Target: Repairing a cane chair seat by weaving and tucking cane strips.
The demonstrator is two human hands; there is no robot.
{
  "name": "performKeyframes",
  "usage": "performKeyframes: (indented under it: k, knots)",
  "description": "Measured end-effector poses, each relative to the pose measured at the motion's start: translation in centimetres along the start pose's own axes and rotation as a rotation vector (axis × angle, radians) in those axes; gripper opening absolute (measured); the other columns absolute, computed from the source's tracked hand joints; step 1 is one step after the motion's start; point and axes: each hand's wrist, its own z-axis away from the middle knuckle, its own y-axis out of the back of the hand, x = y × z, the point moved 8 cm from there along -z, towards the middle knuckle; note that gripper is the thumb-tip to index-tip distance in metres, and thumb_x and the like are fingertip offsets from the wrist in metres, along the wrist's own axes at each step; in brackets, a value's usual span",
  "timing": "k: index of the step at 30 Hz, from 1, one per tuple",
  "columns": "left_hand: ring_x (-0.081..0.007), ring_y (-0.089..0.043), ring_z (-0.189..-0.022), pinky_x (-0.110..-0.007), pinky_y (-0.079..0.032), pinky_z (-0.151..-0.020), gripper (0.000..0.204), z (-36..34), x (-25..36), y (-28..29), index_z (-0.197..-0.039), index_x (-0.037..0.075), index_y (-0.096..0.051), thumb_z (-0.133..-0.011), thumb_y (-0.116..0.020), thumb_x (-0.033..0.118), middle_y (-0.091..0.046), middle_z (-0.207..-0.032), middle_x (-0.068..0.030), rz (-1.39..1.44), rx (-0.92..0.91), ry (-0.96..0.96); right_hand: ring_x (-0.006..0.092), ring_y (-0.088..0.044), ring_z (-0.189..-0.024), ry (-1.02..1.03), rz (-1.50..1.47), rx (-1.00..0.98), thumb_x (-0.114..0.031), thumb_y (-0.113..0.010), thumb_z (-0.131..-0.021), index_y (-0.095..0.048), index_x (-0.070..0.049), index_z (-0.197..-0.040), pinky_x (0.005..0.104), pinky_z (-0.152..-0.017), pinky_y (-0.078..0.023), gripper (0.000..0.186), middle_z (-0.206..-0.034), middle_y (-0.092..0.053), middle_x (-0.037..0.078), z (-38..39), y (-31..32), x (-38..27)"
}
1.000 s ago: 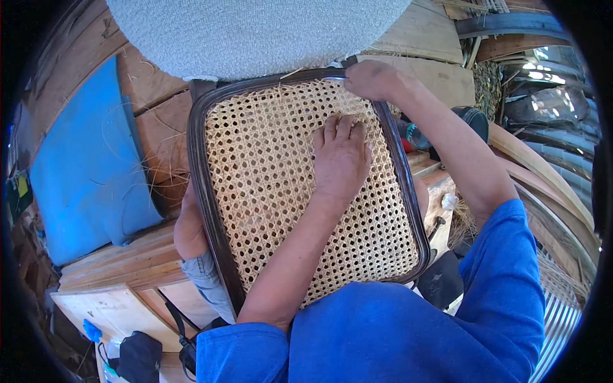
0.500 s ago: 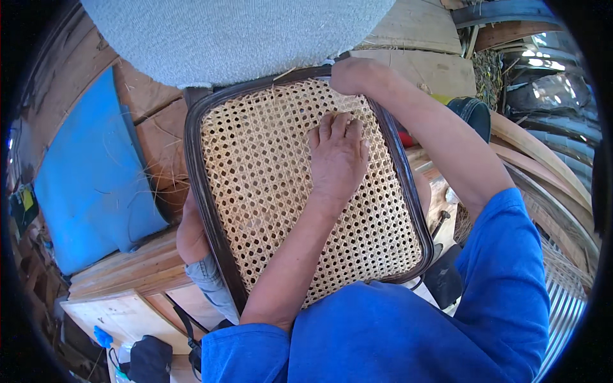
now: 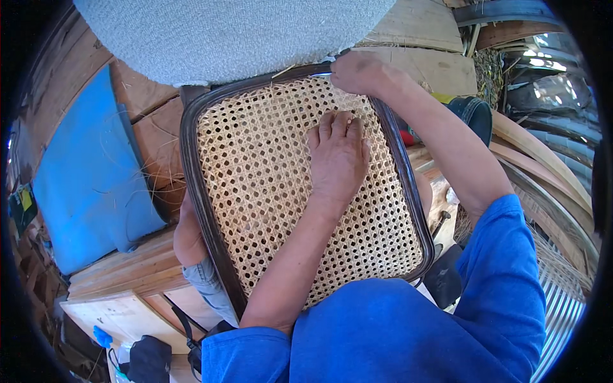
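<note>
A woven cane panel (image 3: 255, 185) fills a dark brown rounded wooden frame (image 3: 207, 217), which leans across my lap. My left hand (image 3: 338, 156) presses palm down on the upper right of the weave, its fingers a little bent and slightly apart. At the frame's top right corner, my right hand (image 3: 362, 73) is closed with its knuckles up. Its fingertips are hidden, so what they grip does not show. A small pale, shiny patch shows at the frame's edge beside those fingers. Light grey-blue fabric (image 3: 236, 38) covers a broad rounded piece against the frame's top edge.
A blue sheet (image 3: 92, 179) lies at the left on brown boards, with loose cane strands beside it. Stacked wood (image 3: 128, 265) sits below it. At the right are a dark green bucket (image 3: 472, 118), curved wooden strips (image 3: 543, 156) and a bolt-like metal piece (image 3: 440, 220).
The frame has shifted slightly to the left, along with the fabric-covered piece. My right hand has turned a little at the corner, while my left hand stays on the weave.
</note>
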Motion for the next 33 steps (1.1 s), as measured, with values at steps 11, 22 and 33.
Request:
performKeyframes:
  k: [11,22,33]
  knots:
    - [-0.0286,-0.043,-0.121,-0.046,-0.032,-0.1,0.034,-0.1,0.1,0.0,-0.114,0.008,-0.058,-0.082,-0.062,0.019,-0.052,-0.122,-0.0082,0.009,0.003,0.004,0.031,-0.063,-0.101,-0.073,0.017,-0.089,-0.019,-0.047,-0.085,-0.068,-0.001,-0.102,0.0397,-0.089,-0.049,0.033,-0.107,-0.065,0.019,-0.3,-0.5,0.1]
    - [-0.0281,-0.048,-0.113,-0.044,-0.038,-0.095,0.03,-0.2,-0.2,0.4,-0.109,0.004,-0.06,-0.081,-0.062,0.017,-0.055,-0.116,-0.011,0.03,0.048,-0.071,0.0302,-0.065,-0.096,-0.057,-0.006,-0.04,-0.017,-0.053,-0.08,-0.071,-0.005,-0.096,0.0402,-0.084,-0.051,0.027,-0.099,-0.068,0.018,0.6,1.6,-1.1]
    - [-0.026,-0.056,-0.099,-0.042,-0.049,-0.081,0.031,-7.1,-7.8,2.8,-0.11,0.008,-0.064,-0.08,-0.058,0.01,-0.06,-0.109,-0.0055,-0.429,0.0,-0.092,0.0398,-0.062,-0.09,0.089,-0.367,0.273,-0.02,-0.052,-0.086,-0.053,0.0,-0.114,0.0459,-0.083,-0.048,0.034,-0.094,-0.063,0.026,4.5,-1.9,-1.5]
